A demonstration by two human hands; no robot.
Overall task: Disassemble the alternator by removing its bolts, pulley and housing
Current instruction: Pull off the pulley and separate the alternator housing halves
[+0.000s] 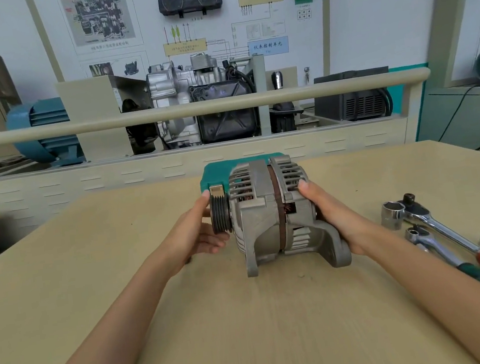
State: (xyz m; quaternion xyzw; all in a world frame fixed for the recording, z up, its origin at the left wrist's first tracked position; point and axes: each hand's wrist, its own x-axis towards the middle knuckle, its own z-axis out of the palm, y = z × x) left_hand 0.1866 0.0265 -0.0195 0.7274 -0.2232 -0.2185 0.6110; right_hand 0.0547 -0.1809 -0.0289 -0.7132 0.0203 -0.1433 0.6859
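Both hands hold the grey cast-metal alternator on the pale wooden worktop: left hand cupping its black grooved pulley, right hand gripping the rear, fingers mostly hidden.

blue label on wall board | reads 仪表控制单元 (other print too small)

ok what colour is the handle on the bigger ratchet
Red, with some black near its end; the bigger ratchet shows only in the head view.

The alternator I hold is dull, rough cast grey metal, with copper windings inside. My ratchets shine chrome on the matt, pale wood-grain table.
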